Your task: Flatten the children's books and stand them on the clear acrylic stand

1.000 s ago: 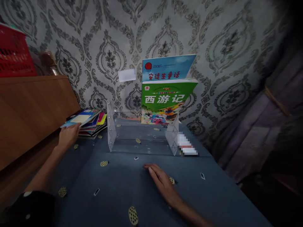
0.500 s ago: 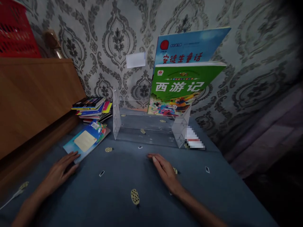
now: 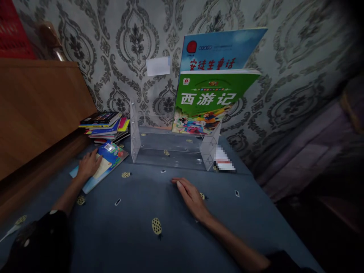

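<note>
My left hand (image 3: 89,165) lies on a blue book (image 3: 115,153) with a pale panel on its cover, fingers stretched out over it and open. The book lies flat on the dark blue cloth, in front of a stack of books. My right hand (image 3: 191,198) rests on its edge on the cloth, fingers extended, holding nothing. Beyond it stands a clear acrylic book rack (image 3: 170,161) with stepped tiers. A green book (image 3: 209,100) with white Chinese characters leans upright in the rack's back right part. A taller blue book (image 3: 218,49) with red characters stands behind it.
Several books are piled in a stack (image 3: 104,125) by a wooden cabinet (image 3: 40,113) on the left. A red basket (image 3: 14,34) sits on the cabinet. To the rack's right lies a blurred white item (image 3: 224,159). Patterned wallpaper covers the wall behind.
My left hand has moved forward from the blue book's near edge onto its cover. My right hand keeps its place on the cloth. The whole view has shifted slightly.
</note>
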Tool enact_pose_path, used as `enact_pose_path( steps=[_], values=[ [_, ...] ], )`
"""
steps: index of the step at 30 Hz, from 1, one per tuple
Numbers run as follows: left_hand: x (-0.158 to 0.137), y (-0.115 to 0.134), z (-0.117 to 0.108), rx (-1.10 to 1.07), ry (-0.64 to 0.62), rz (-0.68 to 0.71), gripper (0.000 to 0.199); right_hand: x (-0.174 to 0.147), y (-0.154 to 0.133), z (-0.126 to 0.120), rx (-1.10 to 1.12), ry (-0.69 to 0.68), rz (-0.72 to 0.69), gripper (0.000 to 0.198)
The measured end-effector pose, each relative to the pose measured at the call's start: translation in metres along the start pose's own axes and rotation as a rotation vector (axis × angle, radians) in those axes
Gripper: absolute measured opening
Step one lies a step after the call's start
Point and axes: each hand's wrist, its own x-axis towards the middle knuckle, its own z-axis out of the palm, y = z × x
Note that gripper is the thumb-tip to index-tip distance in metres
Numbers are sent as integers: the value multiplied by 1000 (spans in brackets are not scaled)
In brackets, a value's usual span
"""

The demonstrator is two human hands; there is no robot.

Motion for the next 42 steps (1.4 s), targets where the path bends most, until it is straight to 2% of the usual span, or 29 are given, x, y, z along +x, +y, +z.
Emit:
enact_pose_path(
  steps=[11,17,27,35,38,42],
  values=[
    [-37,-11,-4,34,-57,145,61,1,-3,0,-6,-26,-13,51],
    [-57,-9,-6,35,-32,215,62,1,-3,0,-13,-32,-24,50],
    [-98,8,-11,6,-29,352,64,1,0,3,-20,-17,-47,53],
    [-116,28,-13,-44,-36,444,66,1,1,4,-19,-14,-65,52],
    [-125,30,-17,-39,-26,416,64,0,1,4,-35,-7,-58,51],
    [-141,18,-22,18,-27,239,65,-1,1,4,-46,-10,-61,46]
  ],
)
